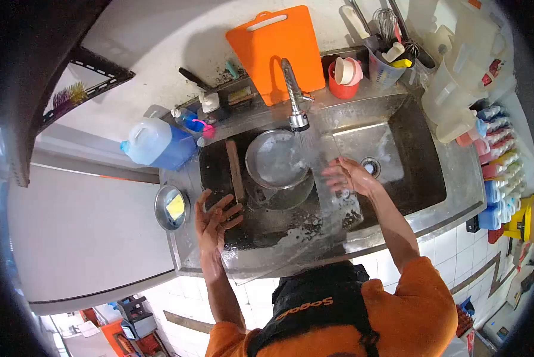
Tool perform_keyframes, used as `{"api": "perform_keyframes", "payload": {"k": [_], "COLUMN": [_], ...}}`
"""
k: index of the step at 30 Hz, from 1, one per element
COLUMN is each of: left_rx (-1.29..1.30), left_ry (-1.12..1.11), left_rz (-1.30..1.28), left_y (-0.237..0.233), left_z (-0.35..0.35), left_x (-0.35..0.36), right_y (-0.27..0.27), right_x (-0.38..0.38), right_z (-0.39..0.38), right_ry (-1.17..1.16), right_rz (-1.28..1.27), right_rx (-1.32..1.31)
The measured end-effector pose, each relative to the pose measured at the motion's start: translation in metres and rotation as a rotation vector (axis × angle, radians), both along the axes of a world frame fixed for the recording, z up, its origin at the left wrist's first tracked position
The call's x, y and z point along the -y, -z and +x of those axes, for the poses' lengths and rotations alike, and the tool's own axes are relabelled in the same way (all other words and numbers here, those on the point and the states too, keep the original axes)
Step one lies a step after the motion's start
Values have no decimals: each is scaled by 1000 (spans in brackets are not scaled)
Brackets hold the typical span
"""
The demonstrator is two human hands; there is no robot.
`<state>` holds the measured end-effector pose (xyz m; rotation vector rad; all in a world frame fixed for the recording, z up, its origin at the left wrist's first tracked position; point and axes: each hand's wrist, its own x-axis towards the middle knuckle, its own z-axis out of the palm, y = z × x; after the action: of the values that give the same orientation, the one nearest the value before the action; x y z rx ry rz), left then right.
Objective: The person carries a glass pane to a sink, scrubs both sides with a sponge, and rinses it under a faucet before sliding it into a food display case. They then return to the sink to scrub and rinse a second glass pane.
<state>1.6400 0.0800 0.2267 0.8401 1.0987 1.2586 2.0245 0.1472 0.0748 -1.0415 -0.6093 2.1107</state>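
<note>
My right hand point(353, 177) is at the divider between two sink basins, its fingers apart in the falling water and slightly blurred. No held object shows in it. My left hand point(214, 221) hovers over the left basin's near-left edge, open, with spread fingers and nothing visible in them. Between and beyond my hands, a round metal pan point(277, 159) with cloudy water sits in the left basin. The faucet point(298, 119) sprays water just right of the pan. White suds point(302, 232) lie near the basin's front.
A metal bowl with a yellow sponge point(175, 207) stands on the left ledge, near a blue-liquid jug point(160, 144). Behind the sink lean an orange cutting board point(279, 53), red cup point(343, 87) and utensil holder point(386, 65). The right basin point(409, 172) has a drain. Bottles point(496, 166) line the right.
</note>
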Motion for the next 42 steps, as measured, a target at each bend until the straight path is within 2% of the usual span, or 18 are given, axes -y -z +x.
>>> {"api": "perform_keyframes", "payload": {"k": [10, 17, 23, 26, 31, 37, 42], "left_rx": [11, 89, 55, 127, 188, 242, 322], "left_ry": [-10, -11, -8, 20, 77, 160, 129], "left_rz": [51, -25, -96, -106, -192, -182, -252], "left_y": [23, 75, 102, 129, 139, 169, 190], "left_z": [-16, -22, 1, 5, 32, 58, 75], "left_x": [-5, -10, -22, -31, -47, -64, -70], "right_y": [-6, -29, -50, -59, -79, -111, -131], "right_x": [-44, -51, -49, -45, -38, -24, -12], "right_z": [-14, 6, 33, 47, 67, 84, 92], "right_ry": [-27, 8, 68, 90, 120, 190, 200], "right_rz": [103, 136, 129, 136, 151, 160, 189], "right_rx": [66, 221, 341, 381, 484, 590, 613]}}
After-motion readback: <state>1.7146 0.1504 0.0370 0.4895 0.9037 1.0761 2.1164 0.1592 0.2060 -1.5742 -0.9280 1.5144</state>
